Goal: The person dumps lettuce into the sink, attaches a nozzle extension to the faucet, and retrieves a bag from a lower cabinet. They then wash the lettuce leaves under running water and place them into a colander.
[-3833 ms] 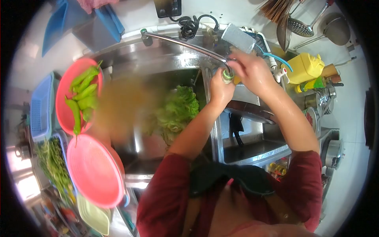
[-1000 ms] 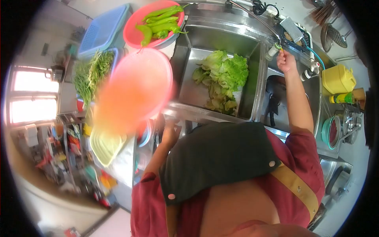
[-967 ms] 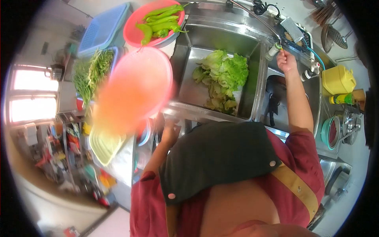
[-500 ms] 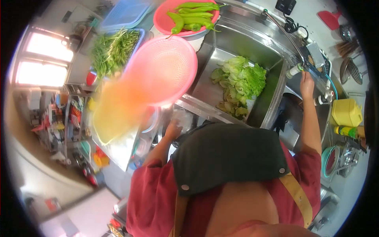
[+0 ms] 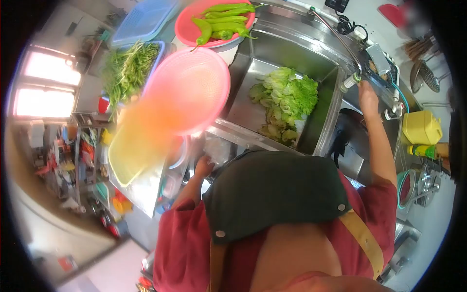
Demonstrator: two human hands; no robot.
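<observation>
At the sink's right edge, my right hand (image 5: 368, 97) is closed at the end of the faucet spout (image 5: 335, 43), beside its white-and-green nozzle (image 5: 350, 83). Green leaf lettuce (image 5: 289, 100) lies heaped on the bottom of the steel sink basin (image 5: 242, 91), some lower leaves yellowish brown. Low on the left, my left hand (image 5: 204, 167) is beside a clear plastic bag (image 5: 217, 147) in front of the counter; its fingers are small and partly hidden, so I cannot make out whether they touch the bag.
Left of the sink stand a pink colander (image 5: 216, 92), a pink basin (image 5: 181, 24) of green peppers (image 5: 226, 20), a blue basket with leafy greens (image 5: 127, 68) and an empty blue basket (image 5: 146, 22). A yellow jug (image 5: 421, 127) and hanging strainers (image 5: 429, 78) are on the right.
The whole scene has shifted a little to the left in view. My right hand stays at the spout, and the lettuce has not visibly moved.
</observation>
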